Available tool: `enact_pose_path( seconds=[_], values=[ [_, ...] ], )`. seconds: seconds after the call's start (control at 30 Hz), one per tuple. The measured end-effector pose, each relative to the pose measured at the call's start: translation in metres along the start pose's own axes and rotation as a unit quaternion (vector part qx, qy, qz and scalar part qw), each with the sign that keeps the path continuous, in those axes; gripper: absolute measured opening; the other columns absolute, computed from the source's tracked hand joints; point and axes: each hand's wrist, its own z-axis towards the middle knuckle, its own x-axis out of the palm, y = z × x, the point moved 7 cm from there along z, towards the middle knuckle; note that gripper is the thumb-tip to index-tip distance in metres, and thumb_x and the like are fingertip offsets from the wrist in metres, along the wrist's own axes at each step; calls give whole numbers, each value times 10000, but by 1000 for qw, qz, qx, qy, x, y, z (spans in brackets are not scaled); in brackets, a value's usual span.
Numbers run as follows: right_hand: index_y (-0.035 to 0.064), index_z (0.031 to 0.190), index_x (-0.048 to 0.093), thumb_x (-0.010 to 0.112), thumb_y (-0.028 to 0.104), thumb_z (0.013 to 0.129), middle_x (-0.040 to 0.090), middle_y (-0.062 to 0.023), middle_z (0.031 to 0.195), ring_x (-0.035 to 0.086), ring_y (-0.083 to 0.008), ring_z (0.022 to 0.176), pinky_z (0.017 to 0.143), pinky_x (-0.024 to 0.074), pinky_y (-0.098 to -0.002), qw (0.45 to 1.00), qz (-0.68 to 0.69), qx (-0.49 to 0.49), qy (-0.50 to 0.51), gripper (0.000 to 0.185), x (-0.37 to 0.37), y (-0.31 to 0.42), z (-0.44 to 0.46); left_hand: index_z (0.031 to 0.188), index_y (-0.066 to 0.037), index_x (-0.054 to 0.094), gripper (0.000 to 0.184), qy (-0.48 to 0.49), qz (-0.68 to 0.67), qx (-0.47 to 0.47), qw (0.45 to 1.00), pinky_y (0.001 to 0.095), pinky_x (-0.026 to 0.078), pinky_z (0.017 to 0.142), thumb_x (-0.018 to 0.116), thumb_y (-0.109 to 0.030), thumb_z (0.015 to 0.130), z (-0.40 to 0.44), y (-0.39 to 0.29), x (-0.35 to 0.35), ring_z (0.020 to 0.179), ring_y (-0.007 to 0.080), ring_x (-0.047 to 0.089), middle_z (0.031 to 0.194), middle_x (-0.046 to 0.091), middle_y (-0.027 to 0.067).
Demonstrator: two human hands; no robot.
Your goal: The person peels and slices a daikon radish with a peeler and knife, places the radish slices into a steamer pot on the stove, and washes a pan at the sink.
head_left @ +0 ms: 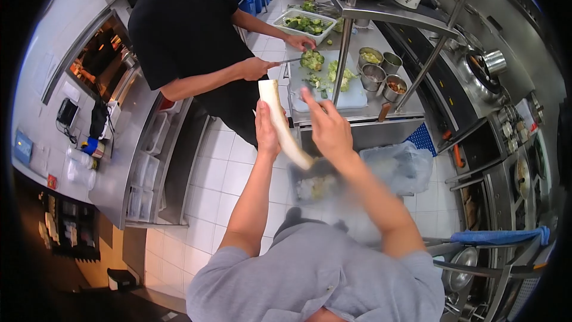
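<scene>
A long, pale, slightly curved vegetable stands nearly upright in front of me, its lower end leaning right. My left hand is wrapped round its middle from the left side. To the right of it, apart from it, is my right hand, raised with the fingers bent and partly smeared by motion; whether it holds anything I cannot make out. Below both hands, a container with pale pieces in it sits low down, partly blurred. Beside that lies a clear plastic bag.
Across from me a co-worker in black cuts broccoli with a knife on a white board. Behind is a white basket of greens. Metal pots stand right of the board, under a steel shelf on posts.
</scene>
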Motion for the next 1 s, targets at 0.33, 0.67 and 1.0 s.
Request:
enact_pose_path(
  seconds=[0.33, 0.67, 1.0],
  values=[
    [249, 1424, 569, 627, 98, 919, 603, -108, 831, 646, -348, 625, 571, 536, -467, 995, -15, -97, 0, 530, 9, 29, 39, 1356, -86, 505, 521, 34, 54, 24, 998, 256, 466, 629, 366, -507, 1083, -3, -14, 11, 706, 90, 543, 866, 571, 18],
    [250, 1467, 528, 616, 63, 915, 591, -126, 808, 636, -361, 654, 602, 531, -474, 999, 26, -40, -17, 589, 14, 17, 11, 1127, -66, 581, 473, 37, 107, 24, 993, 247, 444, 643, 356, -481, 1092, 0, -16, 21, 715, 70, 511, 838, 562, 5],
    [205, 1467, 523, 613, 54, 911, 589, -155, 778, 621, -388, 674, 637, 513, -479, 994, 92, -33, 49, 583, 16, 8, -20, 1158, -51, 576, 458, 11, 94, 48, 994, 249, 459, 613, 373, -457, 1095, 6, -41, 41, 701, 80, 545, 827, 586, 20]
  ],
)
